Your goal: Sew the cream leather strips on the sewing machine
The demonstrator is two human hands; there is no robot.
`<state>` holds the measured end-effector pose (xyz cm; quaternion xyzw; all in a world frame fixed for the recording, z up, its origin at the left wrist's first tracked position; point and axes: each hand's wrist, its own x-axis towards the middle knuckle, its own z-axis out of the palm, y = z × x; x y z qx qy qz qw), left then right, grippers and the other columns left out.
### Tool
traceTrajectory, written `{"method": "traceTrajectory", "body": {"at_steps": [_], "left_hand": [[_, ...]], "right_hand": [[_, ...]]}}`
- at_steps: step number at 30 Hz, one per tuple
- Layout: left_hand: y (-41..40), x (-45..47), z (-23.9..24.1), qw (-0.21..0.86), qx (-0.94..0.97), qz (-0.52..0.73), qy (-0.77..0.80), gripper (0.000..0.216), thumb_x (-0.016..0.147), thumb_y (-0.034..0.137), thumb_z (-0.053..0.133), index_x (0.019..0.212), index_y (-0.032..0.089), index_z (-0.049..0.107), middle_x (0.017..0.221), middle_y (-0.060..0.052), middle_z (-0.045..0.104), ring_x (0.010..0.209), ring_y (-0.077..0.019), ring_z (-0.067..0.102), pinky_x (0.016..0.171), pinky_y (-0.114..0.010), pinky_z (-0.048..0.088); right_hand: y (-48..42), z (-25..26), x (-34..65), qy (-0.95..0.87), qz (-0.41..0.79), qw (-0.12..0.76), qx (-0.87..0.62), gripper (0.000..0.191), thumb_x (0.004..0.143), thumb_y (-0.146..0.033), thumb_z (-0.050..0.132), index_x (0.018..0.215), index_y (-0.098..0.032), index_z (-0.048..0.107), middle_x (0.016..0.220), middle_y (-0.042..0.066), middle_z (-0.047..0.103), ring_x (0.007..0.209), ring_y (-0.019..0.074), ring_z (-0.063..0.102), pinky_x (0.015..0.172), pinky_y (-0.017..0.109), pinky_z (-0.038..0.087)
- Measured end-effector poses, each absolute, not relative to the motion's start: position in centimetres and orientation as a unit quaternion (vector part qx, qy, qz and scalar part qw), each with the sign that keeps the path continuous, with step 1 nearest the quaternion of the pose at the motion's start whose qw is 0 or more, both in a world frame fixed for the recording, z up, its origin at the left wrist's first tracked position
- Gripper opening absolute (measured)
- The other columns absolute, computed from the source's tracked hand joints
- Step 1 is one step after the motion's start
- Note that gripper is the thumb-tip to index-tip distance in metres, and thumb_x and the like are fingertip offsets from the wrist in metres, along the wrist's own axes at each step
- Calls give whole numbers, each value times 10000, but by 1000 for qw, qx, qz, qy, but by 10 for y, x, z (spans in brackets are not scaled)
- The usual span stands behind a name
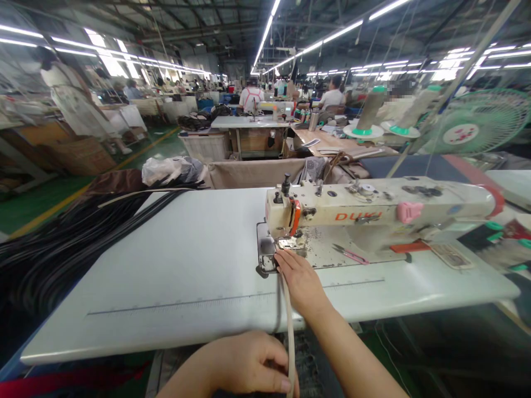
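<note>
A narrow beige strap runs from below the table's front edge up to the needle area of a white sewing machine. Low in the view, my left hand is closed around the strap, thumb and fingers curled about it just off the table edge. My right hand lies over the strap's upper part on the table, right in front of the presser foot; its fingers are together and press down on the strap. Under those fingers, the strap's end is hidden.
Pink-handled thread snips lie on the machine bed. Many black straps hang over the table's left side. Thread cones and a green fan stand at the right. Behind the white table is a cloth-lined bin; people work farther back.
</note>
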<state>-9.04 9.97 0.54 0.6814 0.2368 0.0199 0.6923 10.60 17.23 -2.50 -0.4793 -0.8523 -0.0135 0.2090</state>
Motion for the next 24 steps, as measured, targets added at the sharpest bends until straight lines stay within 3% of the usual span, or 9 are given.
{"method": "traceTrajectory", "body": {"at_steps": [8,14,20,24], "left_hand": [[93,-83,2,725,615,42,307,323,944,457,567,1048,189,716,942,-56,702,847,-195,656,771,-272,520],[89,-74,1,767,529,172,320,428,935,523,585,1149,156,635,993,-89,655,942,-227,635,843,-341,534],[97,-82,23,670,694,87,248,330,975,440,528,1140,224,716,1087,-59,693,1004,-225,635,931,-301,471],[114,-95,26,652,693,58,302,306,951,405,545,1125,218,714,1009,-44,721,917,-209,666,848,-283,509]], "right_hand": [[169,-25,108,-851,-9,217,-479,377,998,-232,483,1336,-115,605,1424,135,605,1327,288,529,1108,471,463],[150,-22,114,-862,-15,241,-445,320,986,-222,510,1258,-128,649,1327,136,676,1260,274,582,1058,474,500],[142,-18,117,-858,-10,271,-435,289,958,-182,543,1217,-159,669,1282,123,703,1203,261,618,1051,482,500],[143,-17,117,-859,-1,269,-435,288,963,-203,546,1225,-162,660,1299,114,694,1216,265,609,1072,494,483]]}}
